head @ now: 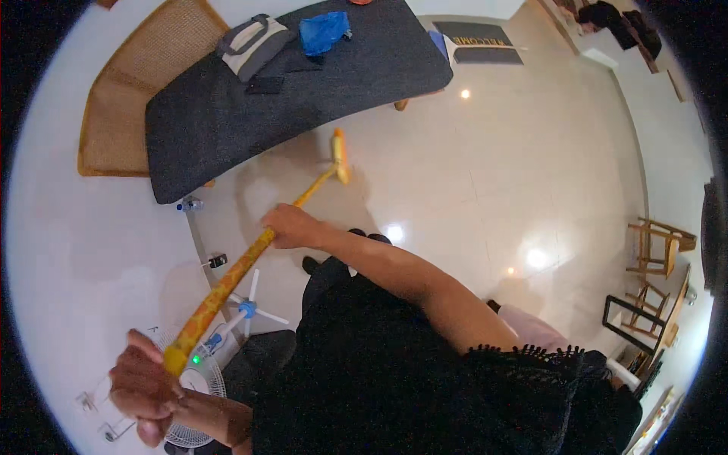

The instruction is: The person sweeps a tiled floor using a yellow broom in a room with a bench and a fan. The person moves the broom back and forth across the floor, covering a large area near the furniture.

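A long pole with a yellow-and-orange patterned handle (222, 290) slants from the lower left towards the centre. My left hand (145, 384) is at its top end, thumb raised beside the yellow cap and fingers curled. Farther down, my right hand (291, 226) is wrapped around the pole, arm reaching across my body. The pole's yellow-orange head (340, 156) is low over the tiled floor, near the front edge of the dark-cushioned daybed (296, 79); the kind of tool cannot be told for certain.
A white standing fan (247, 310) and a black adapter (218, 261) are at left. A plastic bottle (190, 205) lies by the daybed, which bears a bag (256, 48) and blue plastic bag (324, 33). Wooden stools (654, 250) stand right; doormats (478, 42) lie beyond. Someone's pink clothing (532, 327) shows behind.
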`<control>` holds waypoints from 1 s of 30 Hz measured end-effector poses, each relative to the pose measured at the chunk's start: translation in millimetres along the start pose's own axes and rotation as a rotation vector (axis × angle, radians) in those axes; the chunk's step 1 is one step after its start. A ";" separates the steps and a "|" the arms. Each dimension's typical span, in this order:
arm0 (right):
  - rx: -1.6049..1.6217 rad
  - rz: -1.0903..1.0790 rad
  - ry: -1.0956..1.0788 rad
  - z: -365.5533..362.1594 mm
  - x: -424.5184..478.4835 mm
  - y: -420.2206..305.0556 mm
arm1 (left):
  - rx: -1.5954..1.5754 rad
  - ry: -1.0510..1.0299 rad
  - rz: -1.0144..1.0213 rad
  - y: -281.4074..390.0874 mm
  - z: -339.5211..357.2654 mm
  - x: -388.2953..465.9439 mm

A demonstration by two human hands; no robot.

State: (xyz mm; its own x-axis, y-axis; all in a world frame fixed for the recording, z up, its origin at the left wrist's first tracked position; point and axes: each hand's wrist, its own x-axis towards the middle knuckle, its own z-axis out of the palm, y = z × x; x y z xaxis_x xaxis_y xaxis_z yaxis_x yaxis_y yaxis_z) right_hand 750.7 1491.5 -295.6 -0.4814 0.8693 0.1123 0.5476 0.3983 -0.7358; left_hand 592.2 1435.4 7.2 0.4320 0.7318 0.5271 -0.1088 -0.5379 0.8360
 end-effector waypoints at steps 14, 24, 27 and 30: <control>-0.251 0.103 -0.134 -33.4 -89.1 72.9 | -0.154 0.457 -0.272 -52.5 42.6 -62.6; -0.016 -0.175 -0.431 29.0 34.8 -9.9 | 0.171 0.283 -0.178 0.9 -11.9 -42.3; 0.032 -0.171 -0.483 41.5 48.0 -10.7 | 0.079 0.477 -0.109 -11.6 -29.9 -51.0; 0.025 -0.154 -0.419 49.2 56.1 6.7 | -0.003 0.487 -0.007 -30.5 -57.3 -56.2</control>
State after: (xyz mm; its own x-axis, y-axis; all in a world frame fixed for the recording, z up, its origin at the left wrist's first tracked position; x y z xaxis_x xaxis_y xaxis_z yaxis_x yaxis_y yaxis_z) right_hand 693.7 1528.6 -327.1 -0.7944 0.6050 -0.0543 0.4336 0.5022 -0.7481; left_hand 519.9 1434.7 -39.1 -0.0368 0.8463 0.5314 -0.1103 -0.5320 0.8396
